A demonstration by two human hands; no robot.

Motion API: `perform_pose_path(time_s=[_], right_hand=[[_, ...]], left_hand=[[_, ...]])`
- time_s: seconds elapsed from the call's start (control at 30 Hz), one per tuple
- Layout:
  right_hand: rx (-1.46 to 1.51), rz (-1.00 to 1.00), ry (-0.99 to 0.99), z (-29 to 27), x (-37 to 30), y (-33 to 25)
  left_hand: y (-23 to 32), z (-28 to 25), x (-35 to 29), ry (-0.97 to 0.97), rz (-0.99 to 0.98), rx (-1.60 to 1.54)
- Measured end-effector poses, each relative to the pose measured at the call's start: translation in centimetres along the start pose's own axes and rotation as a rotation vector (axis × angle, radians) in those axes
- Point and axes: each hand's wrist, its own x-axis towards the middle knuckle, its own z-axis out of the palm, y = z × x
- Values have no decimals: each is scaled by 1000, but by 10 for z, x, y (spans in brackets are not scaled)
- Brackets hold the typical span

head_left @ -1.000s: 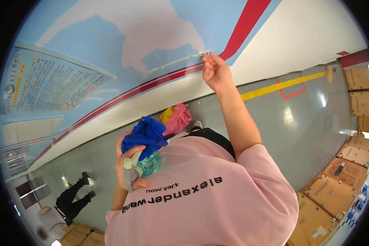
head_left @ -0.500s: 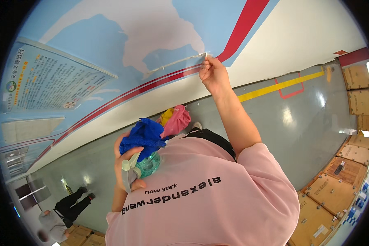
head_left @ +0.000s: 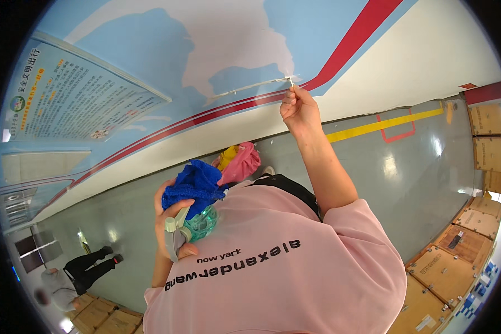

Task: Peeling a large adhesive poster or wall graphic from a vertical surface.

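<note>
My right hand (head_left: 301,113) is raised to the blue and white wall (head_left: 145,44), thumb and fingertips pinched on a small whitish piece. That piece is at the right end of a thin, ragged white strip (head_left: 250,88) on the wall, just above a red stripe. At my chest, my left hand (head_left: 162,214) is closed around a spray bottle with a grey-white trigger head (head_left: 174,231) and a clear green body (head_left: 202,221). The same hand holds a bunched blue cloth (head_left: 193,185), which covers part of the bottle and fingers.
Beyond the blue cloth are pink cloth (head_left: 243,165) and yellow cloth (head_left: 227,157); their support is hidden. A text panel (head_left: 78,94) is on the wall at left. Wooden crates (head_left: 445,267) line the right side. Another person (head_left: 67,281) is at lower left. Yellow tape (head_left: 384,125) marks the grey floor.
The wall and floor have shifted slightly in view. My right hand appears a little farther right and lower, still pinched at the strip's end. My left hand keeps its hold.
</note>
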Motion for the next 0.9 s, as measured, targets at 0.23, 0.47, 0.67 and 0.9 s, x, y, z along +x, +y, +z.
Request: perform_pose_path(time_s=[0.23, 0.47, 0.67, 0.9], right_hand=[[5, 18, 18, -1, -8, 3], [-18, 60, 35, -3, -23, 7], [-138, 132, 26, -25, -53, 7], [-369, 71, -173, -35, -60, -2]], left_hand=[[3, -2, 2, -32, 14, 27], [-6, 7, -1, 46, 0, -69], [1, 4, 5, -9, 7, 20], [6, 10, 10, -40, 9, -48]])
